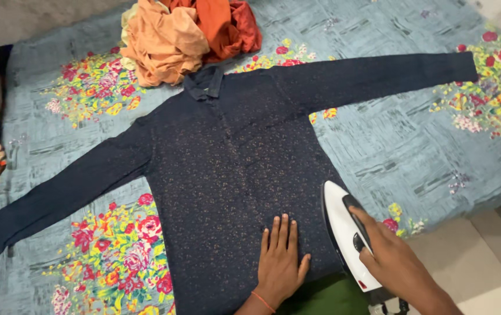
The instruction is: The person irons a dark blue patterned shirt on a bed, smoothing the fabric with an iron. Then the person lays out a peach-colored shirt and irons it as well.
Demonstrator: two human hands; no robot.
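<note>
Your left hand lying flat, fingers spread, pressing dark shirt hem; right hand gripping white iron handle; shirt mostly awaiting ironing.

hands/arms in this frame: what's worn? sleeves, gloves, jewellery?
Both are bare: no gloves, no sleeves in view, no rings that show. The left hand has a thin orange thread band around the wrist. The right hand shows nothing worn on the hand or on the stretch of forearm that is in frame.
</note>
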